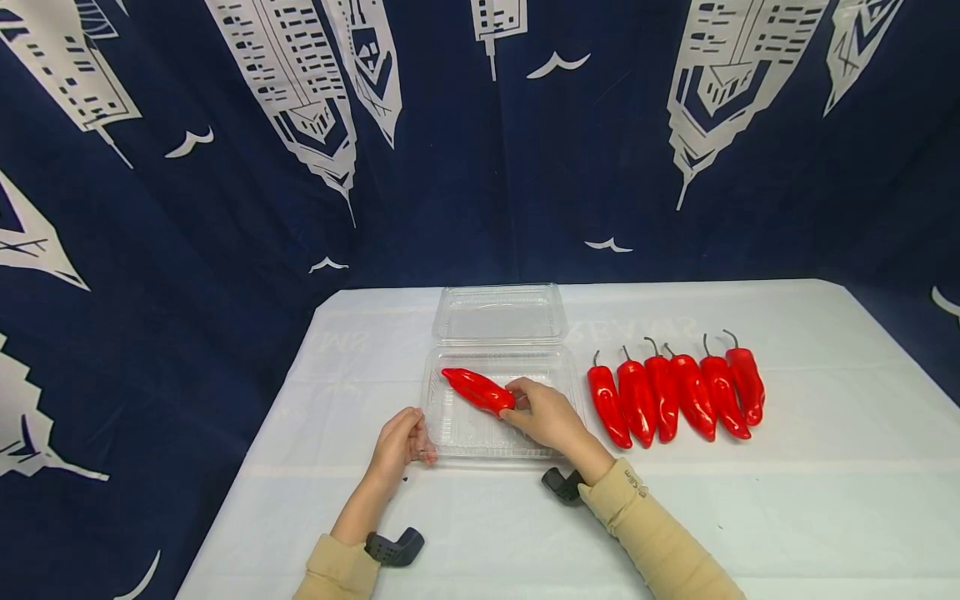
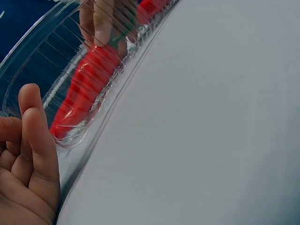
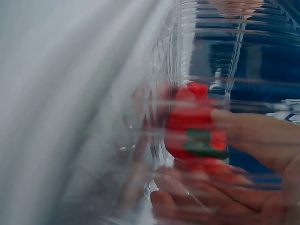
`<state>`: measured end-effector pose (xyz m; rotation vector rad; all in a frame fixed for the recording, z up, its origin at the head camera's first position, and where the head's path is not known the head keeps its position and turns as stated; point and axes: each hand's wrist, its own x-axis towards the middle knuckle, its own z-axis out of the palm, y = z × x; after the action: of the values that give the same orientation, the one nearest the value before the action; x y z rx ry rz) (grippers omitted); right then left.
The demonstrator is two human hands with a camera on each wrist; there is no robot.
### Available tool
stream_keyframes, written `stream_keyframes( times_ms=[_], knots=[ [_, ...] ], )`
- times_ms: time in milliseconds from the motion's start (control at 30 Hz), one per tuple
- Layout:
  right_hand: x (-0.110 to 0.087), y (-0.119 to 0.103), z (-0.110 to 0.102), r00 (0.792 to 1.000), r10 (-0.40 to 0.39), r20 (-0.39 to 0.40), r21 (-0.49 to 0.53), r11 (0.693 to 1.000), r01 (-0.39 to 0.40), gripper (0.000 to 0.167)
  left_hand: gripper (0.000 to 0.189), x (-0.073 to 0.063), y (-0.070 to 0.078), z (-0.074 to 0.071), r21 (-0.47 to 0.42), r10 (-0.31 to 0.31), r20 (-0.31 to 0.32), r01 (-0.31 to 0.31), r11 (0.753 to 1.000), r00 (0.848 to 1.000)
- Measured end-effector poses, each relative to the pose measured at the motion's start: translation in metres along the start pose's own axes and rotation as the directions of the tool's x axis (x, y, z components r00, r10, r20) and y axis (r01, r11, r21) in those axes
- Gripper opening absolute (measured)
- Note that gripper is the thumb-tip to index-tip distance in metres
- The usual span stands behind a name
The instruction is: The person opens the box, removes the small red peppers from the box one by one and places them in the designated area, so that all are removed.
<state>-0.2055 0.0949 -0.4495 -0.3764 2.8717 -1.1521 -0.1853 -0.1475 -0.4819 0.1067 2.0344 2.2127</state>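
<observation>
A red pepper [image 1: 478, 392] with a green stem end lies slanted over the base of a clear plastic clamshell container [image 1: 495, 446], its tip toward the left. My right hand [image 1: 547, 412] pinches the pepper at its stem end between thumb and fingers. At the container's left edge, my left hand [image 1: 401, 442] grips the rim near the front corner. In the left wrist view, the pepper [image 2: 86, 86] shows through the ribbed side wall, beside the left hand [image 2: 30, 164]. The right wrist view is blurred, with the pepper [image 3: 192, 126] between the fingers.
The container's lid [image 1: 500, 315] lies folded open toward the back. Several red peppers [image 1: 637, 404] with dark stems stand in a row right of the container on the white-covered table [image 1: 825, 467]. A dark blue printed curtain [image 1: 480, 183] hangs behind.
</observation>
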Motion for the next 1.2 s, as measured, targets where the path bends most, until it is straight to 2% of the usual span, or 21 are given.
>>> stream_keyframes(
  times_ms=[300,533,833,1100,1200],
  knots=[
    [0.0,-0.001,-0.004,1.0,0.008,-0.01,0.08,0.997,-0.007,0.037,0.029,-0.001,0.003,0.001,0.009,-0.016,0.007,0.016,1.0,1.0],
    [-0.001,-0.002,-0.007,0.998,0.018,-0.056,0.153,0.988,-0.009,0.036,0.029,0.0,0.008,0.001,0.015,-0.033,0.024,0.033,0.999,0.999],
    [-0.002,-0.004,-0.012,0.991,0.021,-0.132,0.2,0.98,0.005,0.036,0.029,0.0,0.004,0.001,0.008,-0.019,0.0,0.019,1.0,1.0],
    [-0.005,-0.009,-0.02,0.99,0.024,-0.138,0.285,0.958,0.016,0.035,0.029,0.001,0.003,-0.001,0.021,-0.032,0.013,0.031,0.999,0.999],
    [-0.007,-0.011,-0.023,0.99,-0.001,-0.14,0.302,0.952,0.044,0.036,0.03,0.001,0.002,-0.002,0.028,-0.034,0.022,0.034,0.999,0.999]
  ],
)
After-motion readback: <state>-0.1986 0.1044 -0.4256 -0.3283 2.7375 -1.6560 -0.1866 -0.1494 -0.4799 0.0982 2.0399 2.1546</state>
